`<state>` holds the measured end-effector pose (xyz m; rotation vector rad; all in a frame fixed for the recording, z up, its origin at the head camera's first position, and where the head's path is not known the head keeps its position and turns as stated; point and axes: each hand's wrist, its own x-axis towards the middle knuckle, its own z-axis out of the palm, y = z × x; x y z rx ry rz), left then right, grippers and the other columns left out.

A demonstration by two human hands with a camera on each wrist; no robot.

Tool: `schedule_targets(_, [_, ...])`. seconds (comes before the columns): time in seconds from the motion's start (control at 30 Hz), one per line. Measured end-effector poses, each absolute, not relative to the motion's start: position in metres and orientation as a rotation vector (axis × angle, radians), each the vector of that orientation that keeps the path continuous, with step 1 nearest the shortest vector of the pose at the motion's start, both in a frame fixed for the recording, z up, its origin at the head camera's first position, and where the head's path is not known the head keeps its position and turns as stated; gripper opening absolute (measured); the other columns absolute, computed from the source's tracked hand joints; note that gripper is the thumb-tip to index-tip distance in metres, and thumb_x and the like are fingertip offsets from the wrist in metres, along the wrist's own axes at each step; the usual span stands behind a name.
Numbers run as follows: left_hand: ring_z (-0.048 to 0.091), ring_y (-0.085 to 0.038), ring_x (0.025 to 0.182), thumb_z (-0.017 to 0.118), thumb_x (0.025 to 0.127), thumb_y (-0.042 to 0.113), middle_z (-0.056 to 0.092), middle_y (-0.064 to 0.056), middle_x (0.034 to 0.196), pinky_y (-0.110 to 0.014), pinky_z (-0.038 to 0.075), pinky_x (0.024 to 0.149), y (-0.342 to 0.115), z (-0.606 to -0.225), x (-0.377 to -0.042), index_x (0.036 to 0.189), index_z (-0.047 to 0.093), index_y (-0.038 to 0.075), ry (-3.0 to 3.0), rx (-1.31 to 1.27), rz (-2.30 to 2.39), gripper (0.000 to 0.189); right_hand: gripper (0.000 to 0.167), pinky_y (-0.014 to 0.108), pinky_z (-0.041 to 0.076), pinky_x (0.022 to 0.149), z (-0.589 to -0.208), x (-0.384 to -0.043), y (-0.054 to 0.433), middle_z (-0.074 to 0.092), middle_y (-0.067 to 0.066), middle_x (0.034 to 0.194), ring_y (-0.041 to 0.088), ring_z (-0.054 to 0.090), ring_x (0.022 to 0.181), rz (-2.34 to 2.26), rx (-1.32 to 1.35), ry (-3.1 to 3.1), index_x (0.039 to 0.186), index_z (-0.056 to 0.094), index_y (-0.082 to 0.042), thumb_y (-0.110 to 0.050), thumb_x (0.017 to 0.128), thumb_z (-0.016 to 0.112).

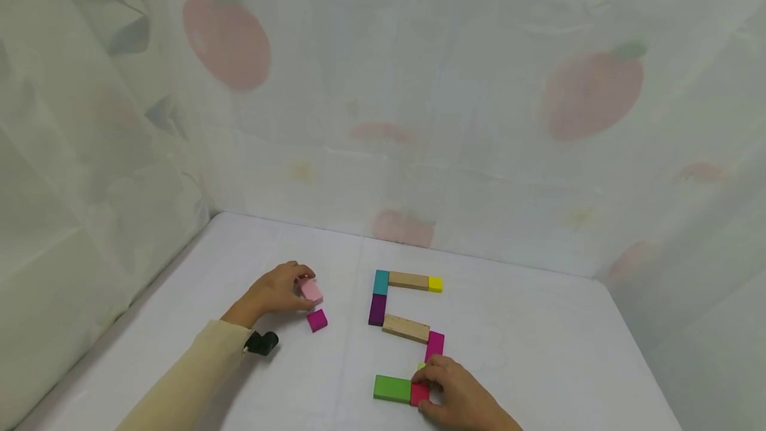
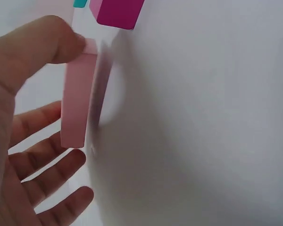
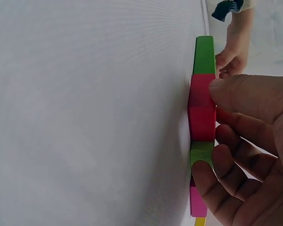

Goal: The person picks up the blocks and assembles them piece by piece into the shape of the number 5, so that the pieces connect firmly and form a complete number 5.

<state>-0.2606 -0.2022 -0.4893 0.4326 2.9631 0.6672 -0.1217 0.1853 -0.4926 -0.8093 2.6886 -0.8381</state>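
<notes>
My left hand pinches a light pink block between thumb and fingertips on the left part of the table. In the left wrist view, that pink block has a shadow beside it; I cannot tell if it is fully lifted. A small magenta block lies just nearer. My right hand holds a red block between thumb and fingers, at the end of a green block. Its other fingertips touch or nearly touch a light green block, mostly hidden from the head view.
Beyond the right hand, a magenta block, two wooden blocks, a purple block, a teal block and a yellow block form a 5-like line on the white table. Curtains stand behind.
</notes>
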Motion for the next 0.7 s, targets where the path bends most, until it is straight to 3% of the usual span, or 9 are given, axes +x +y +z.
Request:
schedule_targets(0.13, [0.054,-0.013,0.088,0.079,0.066,0.055,0.060,0.003,0.099,-0.034,0.048,0.071,-0.203,-0.491,-0.256,0.108,0.064,0.021,3.032,0.356,0.639,0.057,0.022,0.015,0.044,0.066,-0.492,-0.121,0.186,0.053,-0.017,0.088,-0.002,0.046,0.079,-0.843,-0.825,2.695,0.102,0.070,-0.024,-0.024,0.081,0.075])
schedule_targets(0.3, [0.052,-0.012,0.081,0.081,0.064,0.052,0.060,0.005,0.091,-0.029,0.044,0.062,-0.200,-0.488,-0.242,0.100,0.063,0.023,3.105,0.295,0.661,0.050,0.022,0.015,0.043,0.067,-0.492,-0.121,0.186,0.053,-0.016,0.088,-0.002,0.045,0.079,-0.827,-0.835,2.703,0.102,0.070,-0.024,-0.025,0.081,0.075])
schedule_targets(0.7, [0.047,-0.005,0.070,0.082,0.059,0.056,0.055,0.013,0.079,-0.024,0.039,0.055,-0.168,-0.482,-0.190,0.086,0.060,0.030,3.134,0.316,0.691,0.043,0.023,0.015,0.044,0.066,-0.491,-0.121,0.186,0.054,-0.017,0.089,-0.002,0.046,0.080,-0.850,-0.859,2.701,0.103,0.070,-0.023,-0.024,0.081,0.075])
